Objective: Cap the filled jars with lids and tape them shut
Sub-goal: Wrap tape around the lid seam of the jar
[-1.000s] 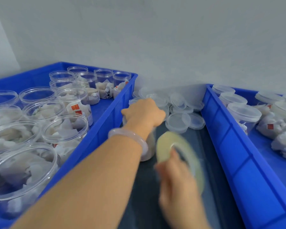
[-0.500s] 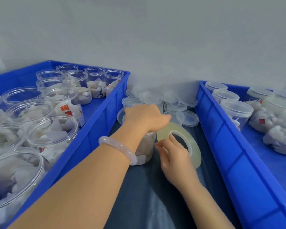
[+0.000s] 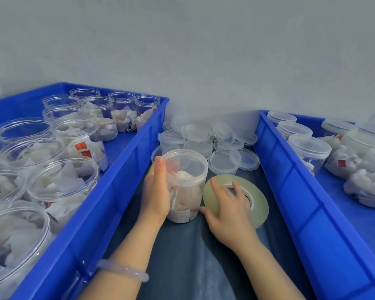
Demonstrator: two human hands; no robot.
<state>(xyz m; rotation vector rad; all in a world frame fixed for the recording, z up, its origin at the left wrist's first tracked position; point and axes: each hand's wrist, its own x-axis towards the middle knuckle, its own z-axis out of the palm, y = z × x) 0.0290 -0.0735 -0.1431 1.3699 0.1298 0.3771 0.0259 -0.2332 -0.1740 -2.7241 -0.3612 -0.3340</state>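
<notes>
Left hand (image 3: pixel 156 192) with its grip wrapped round the jar (image 3: pixel 188 182) on the dark surface (image 3: pixel 182 258), right hand (image 3: pixel 231 215) — grip loose, holding nothing — flat on the tape (image 3: pixel 259 202)

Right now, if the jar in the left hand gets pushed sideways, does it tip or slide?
The jar likely tips before sliding: it is taller than wide and stands on wrinkled cloth. It is probably light, holding only white sachets. Its smooth clear wall may slip in the left hand.

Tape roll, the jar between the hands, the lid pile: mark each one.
Tape roll (image 3: pixel 262 204), head view, right of its flat ring.
Jar (image 3: pixel 187 188), head view, clear side wall.
Lid pile (image 3: pixel 224 161), head view, nearest lid's top.
</notes>
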